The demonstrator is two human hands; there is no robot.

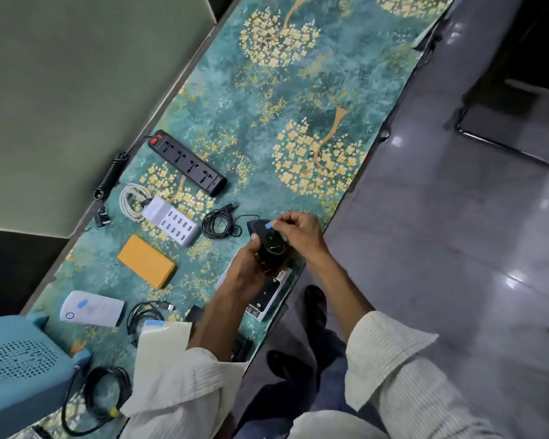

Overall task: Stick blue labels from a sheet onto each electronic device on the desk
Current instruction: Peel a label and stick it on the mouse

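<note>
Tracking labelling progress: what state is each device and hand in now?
Black device: gripped by left hand.
Blue label: pinched by right hand, at black device.
White device: already labelled.
Power strip: no label visible.
White charger: no label visible.
Orange power bank: no label visible.

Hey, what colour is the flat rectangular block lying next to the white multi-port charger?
Mustard orange. The flat block shows plainly in the head view, the only one.
</note>
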